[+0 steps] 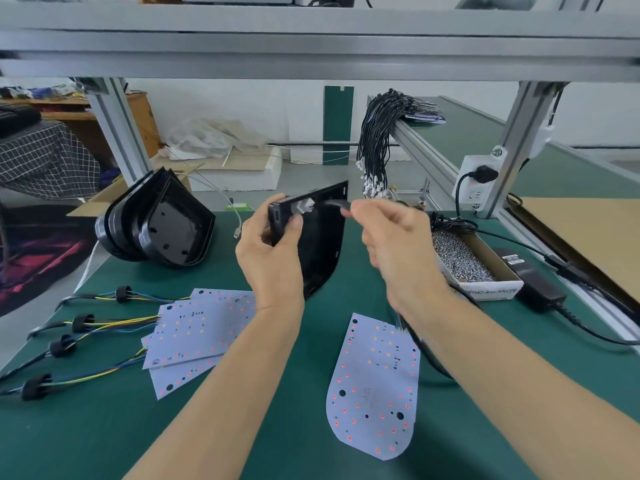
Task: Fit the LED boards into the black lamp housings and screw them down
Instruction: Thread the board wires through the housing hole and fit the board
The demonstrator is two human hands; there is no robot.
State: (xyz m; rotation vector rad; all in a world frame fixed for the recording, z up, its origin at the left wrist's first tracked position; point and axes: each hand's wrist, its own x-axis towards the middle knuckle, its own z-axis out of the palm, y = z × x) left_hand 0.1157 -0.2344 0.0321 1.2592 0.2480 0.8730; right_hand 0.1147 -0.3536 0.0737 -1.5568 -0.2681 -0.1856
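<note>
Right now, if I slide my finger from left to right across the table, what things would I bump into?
Wire leads with black rings → stack of black housings → pile of LED boards → left hand holding a housing → right hand → box of screws → black power adapter.
</note>
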